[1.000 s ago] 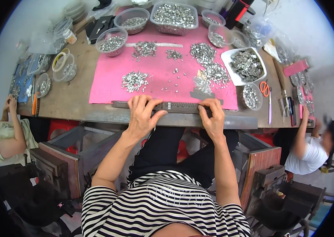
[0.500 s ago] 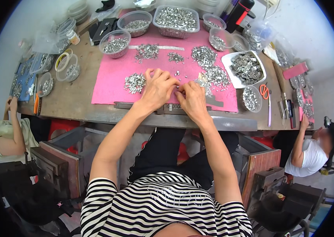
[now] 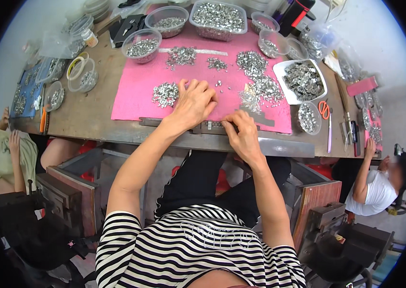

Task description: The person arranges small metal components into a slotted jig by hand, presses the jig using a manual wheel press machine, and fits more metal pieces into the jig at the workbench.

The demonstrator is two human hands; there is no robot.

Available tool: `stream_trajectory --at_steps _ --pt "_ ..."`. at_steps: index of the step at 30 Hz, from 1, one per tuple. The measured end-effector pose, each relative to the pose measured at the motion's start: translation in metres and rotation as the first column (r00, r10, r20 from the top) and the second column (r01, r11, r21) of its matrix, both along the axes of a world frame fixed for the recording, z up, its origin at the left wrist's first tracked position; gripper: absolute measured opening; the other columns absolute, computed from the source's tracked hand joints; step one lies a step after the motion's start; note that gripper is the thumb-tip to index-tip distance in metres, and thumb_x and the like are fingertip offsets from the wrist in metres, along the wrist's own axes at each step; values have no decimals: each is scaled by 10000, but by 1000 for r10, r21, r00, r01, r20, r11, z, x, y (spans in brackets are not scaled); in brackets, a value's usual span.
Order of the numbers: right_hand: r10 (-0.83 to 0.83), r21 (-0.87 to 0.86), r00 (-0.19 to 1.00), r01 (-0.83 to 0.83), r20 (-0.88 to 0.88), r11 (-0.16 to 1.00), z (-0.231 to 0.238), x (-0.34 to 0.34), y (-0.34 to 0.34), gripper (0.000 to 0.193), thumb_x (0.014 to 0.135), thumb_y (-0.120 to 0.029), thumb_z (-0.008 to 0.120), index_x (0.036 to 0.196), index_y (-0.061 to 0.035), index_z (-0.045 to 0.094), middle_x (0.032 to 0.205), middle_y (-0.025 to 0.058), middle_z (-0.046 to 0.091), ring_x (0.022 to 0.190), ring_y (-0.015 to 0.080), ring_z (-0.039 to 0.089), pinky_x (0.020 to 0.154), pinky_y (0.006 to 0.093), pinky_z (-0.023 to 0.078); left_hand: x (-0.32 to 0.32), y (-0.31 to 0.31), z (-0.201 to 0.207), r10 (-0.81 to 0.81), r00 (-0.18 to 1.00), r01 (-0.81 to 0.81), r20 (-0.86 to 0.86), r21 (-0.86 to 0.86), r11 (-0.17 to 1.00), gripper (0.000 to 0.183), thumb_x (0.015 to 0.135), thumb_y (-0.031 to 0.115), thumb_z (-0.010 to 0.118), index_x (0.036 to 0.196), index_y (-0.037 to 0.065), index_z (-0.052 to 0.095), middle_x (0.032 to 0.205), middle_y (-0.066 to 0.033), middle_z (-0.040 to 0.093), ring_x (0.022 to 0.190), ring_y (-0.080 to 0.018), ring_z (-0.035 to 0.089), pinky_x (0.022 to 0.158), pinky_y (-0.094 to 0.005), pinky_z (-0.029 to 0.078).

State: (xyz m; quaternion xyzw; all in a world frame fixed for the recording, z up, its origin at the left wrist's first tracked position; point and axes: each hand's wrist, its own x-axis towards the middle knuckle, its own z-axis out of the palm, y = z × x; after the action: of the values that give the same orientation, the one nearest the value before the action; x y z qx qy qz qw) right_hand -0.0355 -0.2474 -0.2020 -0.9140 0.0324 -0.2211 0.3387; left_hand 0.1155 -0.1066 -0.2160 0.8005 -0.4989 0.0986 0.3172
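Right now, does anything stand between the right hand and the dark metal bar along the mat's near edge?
Nothing visible does: the right hand has its fingertips at the dark metal bar, though contact is unclear. The left hand is off to the left, over the pink mat.

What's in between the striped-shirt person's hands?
In the head view, pink mat and a dark bar with small silvery pieces lie between the left hand and right hand.

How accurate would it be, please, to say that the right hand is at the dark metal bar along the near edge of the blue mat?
Blue is wrong: the head view shows a pink mat, with the right hand at the dark metal bar along its near edge.
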Motion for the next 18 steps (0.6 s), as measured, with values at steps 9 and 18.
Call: stream_trajectory --at_steps 9,18 --pt "41 -4 997 -40 61 999 0 3 -5 89 857 -47 729 945 -37 732 915 98 678 844 278 626 783 379 454 -3 1 -3 36 998 -34 59 -28 999 98 824 179 764 874 111 715 952 -32 603 1034 -250 548 1040 -553 310" --pt "-5 -132 1000 9 31 991 -16 80 -37 99 870 -63 703 954 -20 732 849 141 649 796 323 648 723 410 497 -10 3 4 47 995 -44 85 -30 999 106 810 156 768 889 107 718 946 -16 616 1025 -230 558 1057 -545 302"
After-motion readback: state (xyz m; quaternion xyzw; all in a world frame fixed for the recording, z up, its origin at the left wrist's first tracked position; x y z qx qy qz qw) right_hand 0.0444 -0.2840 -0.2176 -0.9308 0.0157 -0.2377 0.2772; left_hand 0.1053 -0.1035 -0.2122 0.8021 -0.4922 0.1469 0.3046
